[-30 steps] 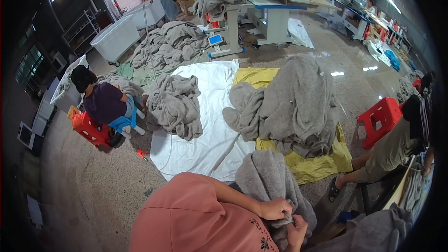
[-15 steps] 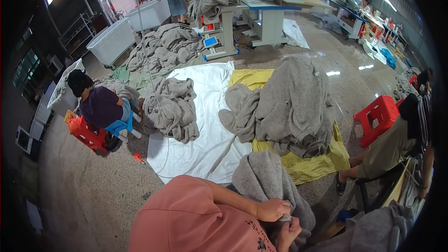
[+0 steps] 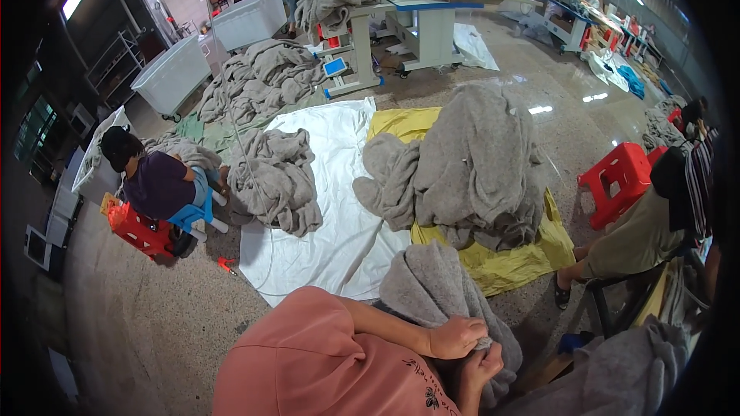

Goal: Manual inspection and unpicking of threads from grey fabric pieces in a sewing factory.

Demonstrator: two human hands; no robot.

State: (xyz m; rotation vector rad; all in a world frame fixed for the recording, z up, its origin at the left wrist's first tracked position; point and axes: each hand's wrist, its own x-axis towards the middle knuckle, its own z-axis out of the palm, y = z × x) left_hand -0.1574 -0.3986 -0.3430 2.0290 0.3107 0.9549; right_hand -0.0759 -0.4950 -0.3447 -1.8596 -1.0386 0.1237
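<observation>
Both of my hands are closed close together on an edge of grey fleecy cloth. My left hand (image 3: pixel 456 337) pinches it from the far side. My right hand (image 3: pixel 483 364) grips it just nearer, fingers bent. A small pale bit of the edge shows between them. The rest of this grey cloth (image 3: pixel 432 285) drapes over my lap and falls away in front of me. Whether anything small is inside the fingers is hidden.
A white sheet (image 3: pixel 331 239) and a yellow sheet (image 3: pixel 524 266) lie ahead, with grey cloth heaps (image 3: pixel 478 162) on them. More grey cloth (image 3: pixel 617 377) lies at right. A seated person (image 3: pixel 162 181) is at left, another (image 3: pixel 632 243) at right beside a red stool (image 3: pixel 617 185).
The view has shifted slightly, so the surroundings sit a little further left and higher. My hands keep their hold on the grey cloth edge, with little change in pose.
</observation>
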